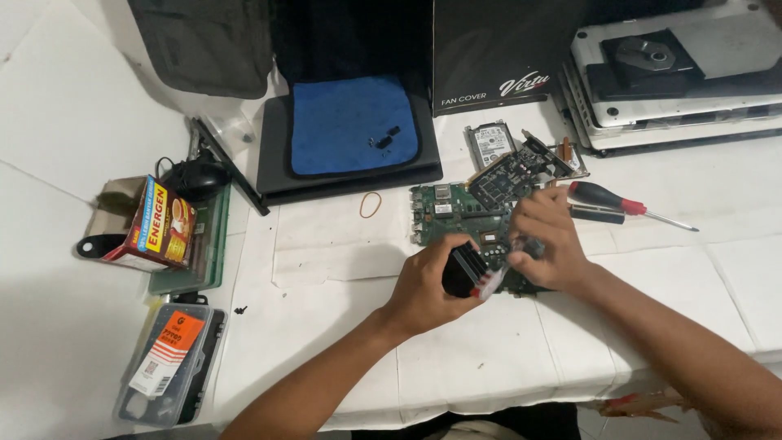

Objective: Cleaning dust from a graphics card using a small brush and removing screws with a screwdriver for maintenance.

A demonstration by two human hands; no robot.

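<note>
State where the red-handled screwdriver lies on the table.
The red-handled screwdriver lies right of the green circuit board, just beyond the right hand.

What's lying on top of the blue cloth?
On the blue cloth lie a few small black parts, too small to identify. The cloth covers most of the black tray beneath it, so anything under the cloth is hidden.

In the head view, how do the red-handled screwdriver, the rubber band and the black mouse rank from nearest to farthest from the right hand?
From the right hand:
1. Red-handled screwdriver, just beyond it to the right.
2. Rubber band, to the left.
3. Black mouse, far left.
</note>
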